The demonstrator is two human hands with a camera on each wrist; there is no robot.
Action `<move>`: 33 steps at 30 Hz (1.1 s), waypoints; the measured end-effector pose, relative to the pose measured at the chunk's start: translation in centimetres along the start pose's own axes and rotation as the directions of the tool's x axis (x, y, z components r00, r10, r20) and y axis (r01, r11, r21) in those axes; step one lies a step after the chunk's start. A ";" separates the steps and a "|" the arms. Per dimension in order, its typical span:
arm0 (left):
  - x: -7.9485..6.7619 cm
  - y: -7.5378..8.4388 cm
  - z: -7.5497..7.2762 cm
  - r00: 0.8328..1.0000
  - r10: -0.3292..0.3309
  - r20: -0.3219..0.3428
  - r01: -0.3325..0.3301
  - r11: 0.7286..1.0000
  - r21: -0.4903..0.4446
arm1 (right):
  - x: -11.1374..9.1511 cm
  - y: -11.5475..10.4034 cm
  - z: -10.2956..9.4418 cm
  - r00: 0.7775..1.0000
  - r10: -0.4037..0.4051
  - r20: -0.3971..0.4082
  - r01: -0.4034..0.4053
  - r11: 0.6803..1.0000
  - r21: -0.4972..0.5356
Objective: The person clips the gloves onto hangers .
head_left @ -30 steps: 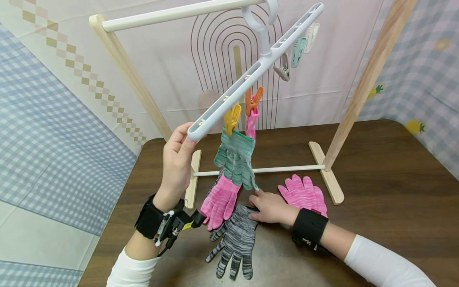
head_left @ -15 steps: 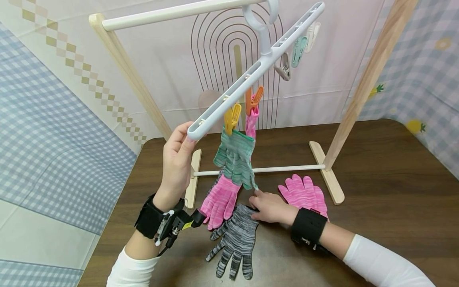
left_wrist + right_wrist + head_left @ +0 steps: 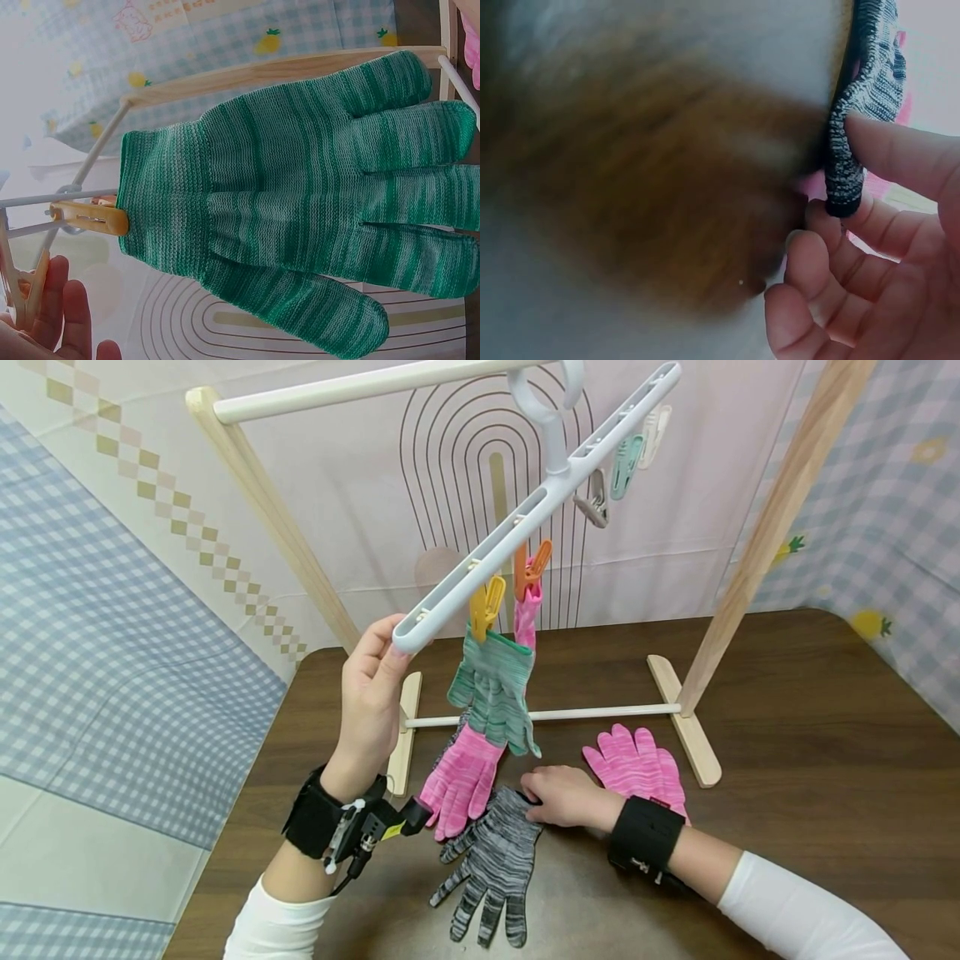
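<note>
My left hand [image 3: 372, 693] is at the near end of the pale blue hanger [image 3: 487, 556]. In the left wrist view its fingers pinch a beige clothespin [image 3: 31, 289]. A green striped glove [image 3: 491, 681] hangs by its cuff from a yellow clothespin [image 3: 486, 608]. Below, on the table, lies a grey-black glove [image 3: 495, 860], fingers toward me. My right hand [image 3: 566, 795] pinches its cuff; the right wrist view has the thumb over the knitted edge [image 3: 845, 165] and fingers beneath. Behind the green glove hangs a pink glove [image 3: 465, 777], partly hidden.
An orange clothespin [image 3: 531, 572] grips pink cloth. Grey, teal [image 3: 626, 467] and white clothespins hang at the hanger's far end. The hanger hooks on the white rail [image 3: 375, 392] of a wooden stand. Another pink glove [image 3: 633, 768] lies right on the brown table [image 3: 810, 827].
The right hand's fingers have drawn in, away from the green glove's fingertip. The grey-black glove's cuff has shifted slightly right with that hand. The left hand stays in place.
</note>
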State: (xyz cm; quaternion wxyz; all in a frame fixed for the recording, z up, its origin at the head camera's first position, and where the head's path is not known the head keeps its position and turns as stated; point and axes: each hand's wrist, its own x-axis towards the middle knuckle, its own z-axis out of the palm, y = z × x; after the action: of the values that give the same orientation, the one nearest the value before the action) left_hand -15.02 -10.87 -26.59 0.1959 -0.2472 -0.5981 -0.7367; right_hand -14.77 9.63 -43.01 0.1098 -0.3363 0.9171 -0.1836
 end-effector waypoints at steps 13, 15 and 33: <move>-0.1 0.2 0.2 1.000 -0.005 0.001 0.005 1.000 -0.005 | -0.2 0.0 -0.1 1.000 -0.020 -0.008 0.020 1.000 0.017; -0.1 0.2 0.2 1.000 -0.003 -0.002 0.003 1.000 -0.008 | -0.2 0.0 -0.1 0.999 -0.028 -0.022 0.028 0.999 0.019; 0.0 0.2 0.1 1.000 -0.007 -0.003 0.007 1.000 -0.003 | -0.6 -0.6 -0.2 0.992 -0.113 -0.053 0.116 0.992 0.055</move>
State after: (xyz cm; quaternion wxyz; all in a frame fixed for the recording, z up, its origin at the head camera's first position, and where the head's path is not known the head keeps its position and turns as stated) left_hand -14.85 -10.79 -26.41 0.1940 -0.2443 -0.5974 -0.7388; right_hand -14.08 9.63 -42.50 0.0859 -0.3802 0.8931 -0.2245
